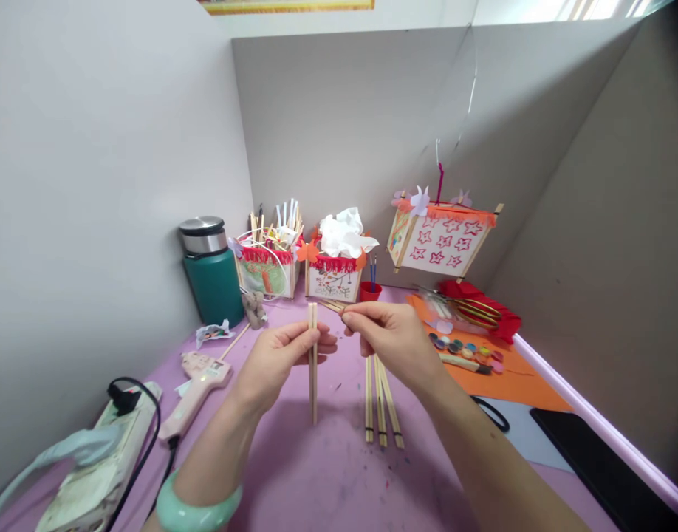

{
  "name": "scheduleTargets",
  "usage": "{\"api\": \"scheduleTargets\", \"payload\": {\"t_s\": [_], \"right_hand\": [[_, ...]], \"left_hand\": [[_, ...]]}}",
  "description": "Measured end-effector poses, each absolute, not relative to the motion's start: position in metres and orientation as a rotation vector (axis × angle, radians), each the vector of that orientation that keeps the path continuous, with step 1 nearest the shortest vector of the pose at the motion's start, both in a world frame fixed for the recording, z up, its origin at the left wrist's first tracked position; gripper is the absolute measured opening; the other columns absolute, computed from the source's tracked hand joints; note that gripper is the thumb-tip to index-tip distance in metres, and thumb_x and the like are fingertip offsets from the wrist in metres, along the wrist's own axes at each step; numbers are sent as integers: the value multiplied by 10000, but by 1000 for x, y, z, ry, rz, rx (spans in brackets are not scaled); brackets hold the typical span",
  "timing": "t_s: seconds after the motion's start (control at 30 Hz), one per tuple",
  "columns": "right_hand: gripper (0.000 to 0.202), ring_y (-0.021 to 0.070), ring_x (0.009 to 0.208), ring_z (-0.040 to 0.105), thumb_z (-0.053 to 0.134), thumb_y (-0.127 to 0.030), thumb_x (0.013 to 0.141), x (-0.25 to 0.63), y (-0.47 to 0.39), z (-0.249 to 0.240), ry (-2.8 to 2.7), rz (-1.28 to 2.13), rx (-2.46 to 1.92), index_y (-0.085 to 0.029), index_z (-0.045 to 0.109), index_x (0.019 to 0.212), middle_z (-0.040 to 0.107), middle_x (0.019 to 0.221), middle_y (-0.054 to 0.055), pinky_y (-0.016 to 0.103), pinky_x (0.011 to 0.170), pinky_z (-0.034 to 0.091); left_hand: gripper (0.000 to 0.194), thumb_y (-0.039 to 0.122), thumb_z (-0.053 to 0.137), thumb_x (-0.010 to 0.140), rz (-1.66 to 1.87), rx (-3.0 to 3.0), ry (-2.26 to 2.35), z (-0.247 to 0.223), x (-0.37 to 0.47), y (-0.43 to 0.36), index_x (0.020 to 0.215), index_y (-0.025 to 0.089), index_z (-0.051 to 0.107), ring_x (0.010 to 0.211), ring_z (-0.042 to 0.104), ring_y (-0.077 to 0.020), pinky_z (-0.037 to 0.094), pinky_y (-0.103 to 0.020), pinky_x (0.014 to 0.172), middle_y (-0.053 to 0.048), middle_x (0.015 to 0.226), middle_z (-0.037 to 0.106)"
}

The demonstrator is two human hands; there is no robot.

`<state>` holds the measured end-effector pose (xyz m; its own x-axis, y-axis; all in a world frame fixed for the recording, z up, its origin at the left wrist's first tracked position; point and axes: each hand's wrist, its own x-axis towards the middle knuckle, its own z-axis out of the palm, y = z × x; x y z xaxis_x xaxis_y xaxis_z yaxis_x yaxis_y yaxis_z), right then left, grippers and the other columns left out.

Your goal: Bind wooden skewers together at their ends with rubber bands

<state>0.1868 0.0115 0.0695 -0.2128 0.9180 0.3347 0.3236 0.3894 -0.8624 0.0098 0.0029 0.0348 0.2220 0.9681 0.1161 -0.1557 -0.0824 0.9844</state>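
Upright between the left hand (272, 362) and the right hand (391, 343), a pair of pale wooden sticks (313, 377) stands with its long axis nearly vertical in the view, its upper ends just to the left of the right fingers. The left hand is nearer, in fact touching: its thumb presses the sticks against the curled fingers, which are closed around them above their lower ends. The right hand's thumb and fingers are pinched on some thin, light-brown pieces (332, 306) that point leftward, across the line of the upright pair; their exact form is too small to tell.

Below the right hand, three slim bundles of sticks (380, 403) lie on the bench (295, 480), spread slightly like a fan, with dark bands around their near ends. The wood looks dry, straight and square-edged, and is probably stiff enough to keep its line when held at one place. The purple bench surface looks smooth and bears small dark specks. Off to the left lies a pale pink glue gun (200, 388) with a rounded plastic body, well apart from the sticks.
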Motion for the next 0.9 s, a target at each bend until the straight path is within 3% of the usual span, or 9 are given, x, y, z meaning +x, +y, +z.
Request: {"api": "scheduleTargets", "payload": {"t_s": [0.13,0.27,0.4,0.67,0.9], "right_hand": [[191,78,419,492,440,-166,752,188,24,42,-2150,1094,-1191,-160,566,609,526,529,-26,175,383,348],[119,68,407,436,539,-197,683,177,26,15,-2346,1269,-1146,-158,542,571,447,469,-59,170,383,306],[125,62,418,402,559,-217,697,168,26,3,-2370,1257,-1077,-142,627,623,464,461,-55,176,411,288],[133,66,447,437,547,-185,715,166,28,0,-2450,1109,-999,-139,645,637,516,491,-43,180,450,316],[118,71,458,462,607,-243,699,164,24,-1,-2359,1228,-1025,-144,670,689,534,525,-41,180,446,336]], "left_hand": [[336,391,641,764,1195,1208,940,32,2,10,966,123,646,868,647,-254,505,-388,795,-131,934,687],[365,403,655,747,1208,1207,957,31,1,11,973,117,643,852,649,-259,508,-396,777,-135,909,691],[356,394,666,736,1217,1232,957,32,4,9,953,112,655,845,650,-253,509,-385,777,-123,851,699],[377,379,660,745,1209,1258,971,35,5,6,1006,107,646,841,649,-241,516,-354,755,-123,843,700],[318,366,667,737,1183,1289,983,37,6,2,930,114,671,808,653,-237,521,-355,747,-109,832,702]]}}
